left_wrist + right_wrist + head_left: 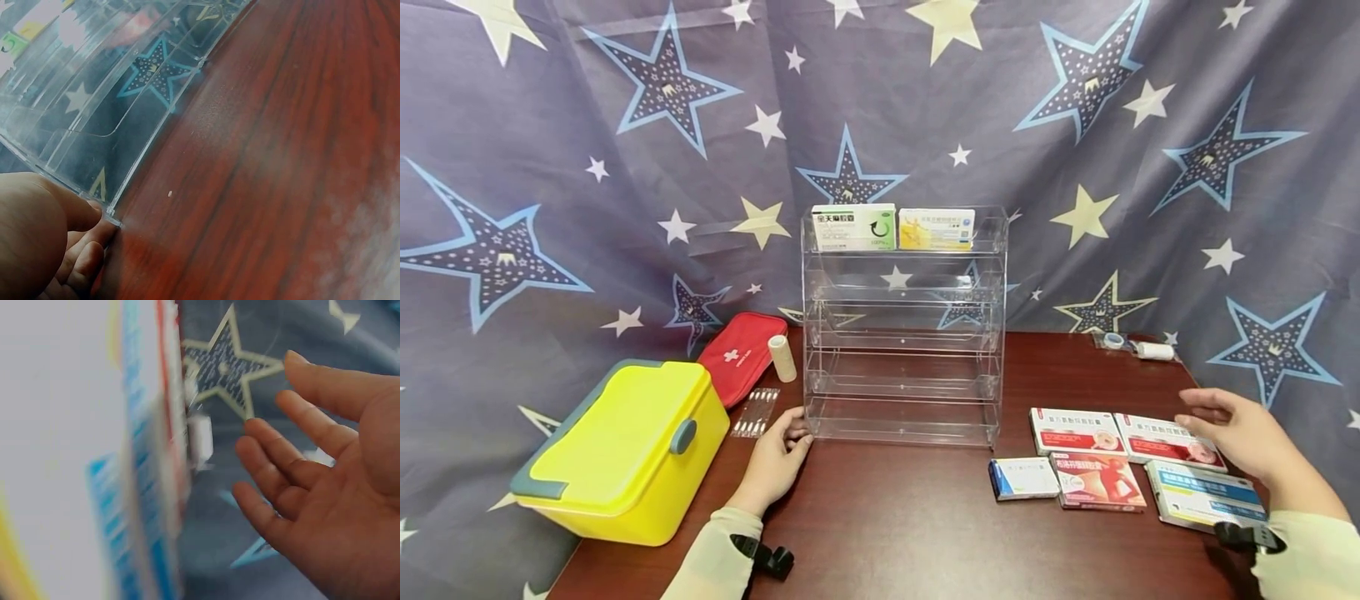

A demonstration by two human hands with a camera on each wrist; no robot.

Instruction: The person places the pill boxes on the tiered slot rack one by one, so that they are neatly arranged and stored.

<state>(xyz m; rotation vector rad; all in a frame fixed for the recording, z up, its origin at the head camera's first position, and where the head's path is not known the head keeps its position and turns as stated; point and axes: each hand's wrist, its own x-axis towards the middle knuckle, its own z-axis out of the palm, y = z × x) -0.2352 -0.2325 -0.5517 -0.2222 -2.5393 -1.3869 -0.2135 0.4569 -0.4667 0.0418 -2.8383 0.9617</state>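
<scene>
A clear tiered display rack [902,408] stands upright on the table, with a green-and-white medicine box [854,227] and a yellow-and-white one [936,229] on its top tier. My left hand [781,454] grips the rack's lower left corner, its thumb [81,209] against the edge. Over the medicine boxes at the right hovers my right hand [1243,433], palm inward and fingers loosely spread, holding nothing. Beneath and beside it lie two red-and-white boxes [1078,432], a blue-and-white box [1206,493], a pinkish-red box [1097,481] and a small blue-edged white box [1022,479].
On the left stand a yellow lidded case [625,442], a red first-aid pouch [737,354], a beige bandage roll [782,358] and packaged cotton swabs [756,412]. A white roll [1152,351] and a tape roll [1112,341] lie at the back right. A star-patterned curtain [880,100] hangs behind.
</scene>
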